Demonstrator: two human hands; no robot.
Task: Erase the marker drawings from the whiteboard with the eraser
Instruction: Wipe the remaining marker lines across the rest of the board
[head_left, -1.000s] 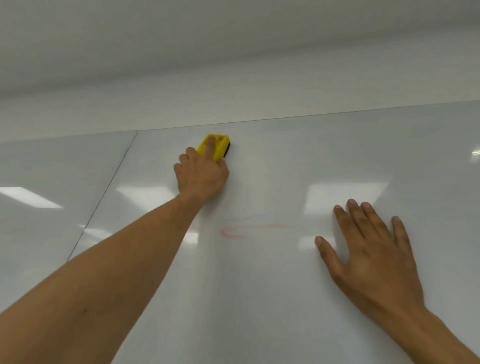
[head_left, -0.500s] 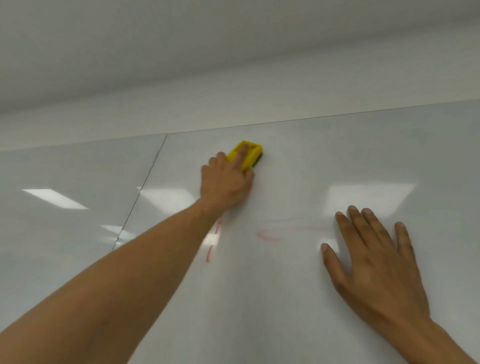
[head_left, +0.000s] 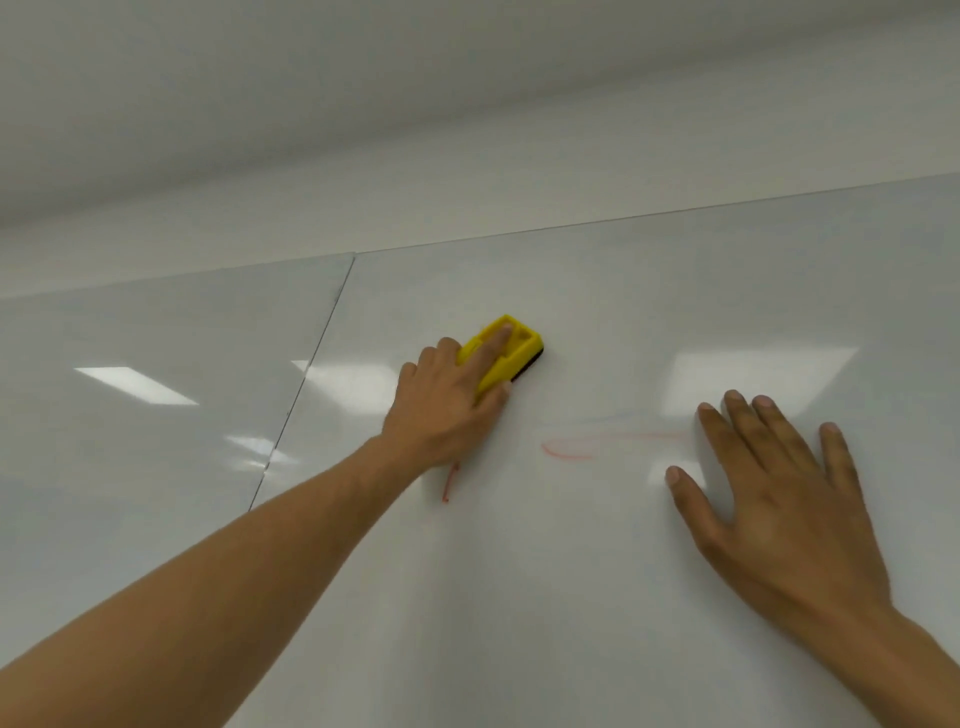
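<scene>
Wiping the last red strokes off the whiteboard (head_left: 597, 571)

I take the whiteboard as my landmark, glossy and split by a seam toward its left part; my right hand (head_left: 779, 499) lies flat and spread on it, fingers straight, holding nothing, a brace only; my left hand (head_left: 447, 410) is clamped on the yellow eraser (head_left: 506, 353), forefinger laid along its back, dark felt face against the board not far below the top edge; a faint red loop (head_left: 597, 444) runs between the two hands, its right end reaching the fingertips of the right one; a short red stroke (head_left: 450, 480) shows just under my left wrist; I judge the good move is to keep the felt flat, press evenly, sweep down and right through the loop, shifting the bracing hand clear, then come back for the small stroke.
</scene>
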